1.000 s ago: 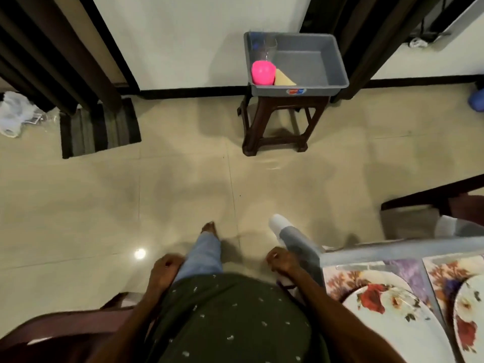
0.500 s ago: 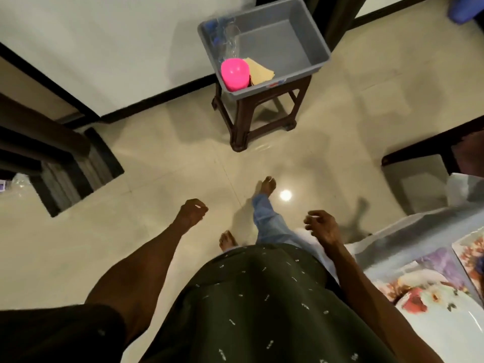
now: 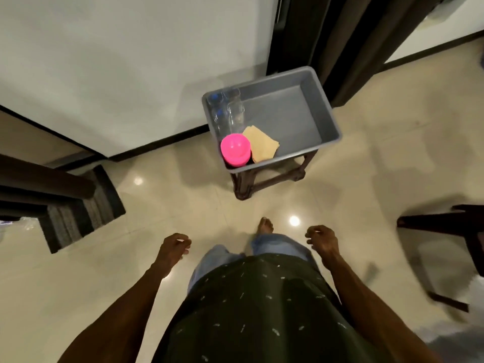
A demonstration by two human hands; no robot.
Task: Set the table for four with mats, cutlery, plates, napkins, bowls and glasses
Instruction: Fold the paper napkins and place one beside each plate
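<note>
Glossy beige floor tiles [image 3: 183,210] fill most of the frame, bounded by a white wall with dark skirting across the upper left. One grey plastic tub [image 3: 311,100] sits on one dark wooden stool [image 3: 269,179] at upper centre. Inside the tub, at its near-left corner: one pink bowl [image 3: 235,149], inverted; one folded tan napkin [image 3: 262,146] touching the bowl's right side; and clear glasses [image 3: 229,111] just behind the bowl, at least two, exact count uncertain through the glare. One striped dark mat [image 3: 78,208] lies at left centre; part of one dark chair [image 3: 450,226] enters at right. Left hand [image 3: 172,248] and right hand [image 3: 323,241], at lower centre, hang either side of the body with fingers loosely curled, holding nothing. All tub contents lie well above and between both hands, untouched; the bowl is nearest.
</note>
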